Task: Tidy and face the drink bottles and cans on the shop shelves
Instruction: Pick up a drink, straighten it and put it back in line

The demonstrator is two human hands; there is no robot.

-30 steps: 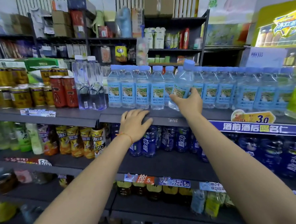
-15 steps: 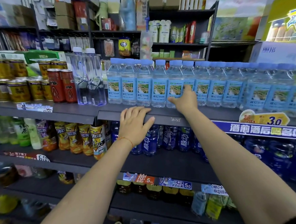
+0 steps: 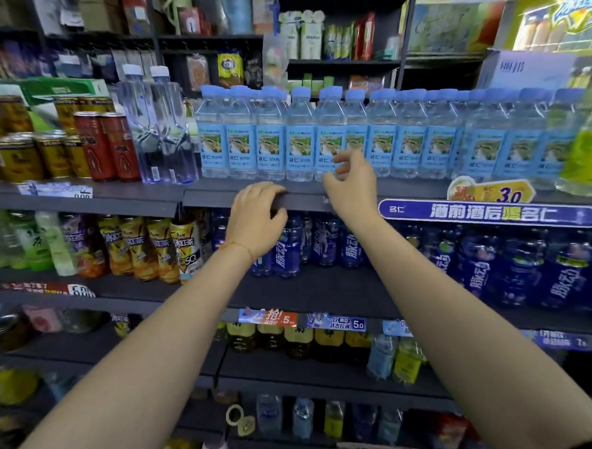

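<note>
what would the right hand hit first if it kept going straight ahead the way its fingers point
Probably the front row of blue-label water bottles: the right hand sits just before them, fingers loosely curled toward their lower labels. Depth is hard to judge.

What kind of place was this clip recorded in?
Most likely a small convenience shop: stocked dark shelves, a faced row of blue-capped water bottles, canned drinks, and price tags such as the yellow 3.0 sign on the shelf edge.
</note>
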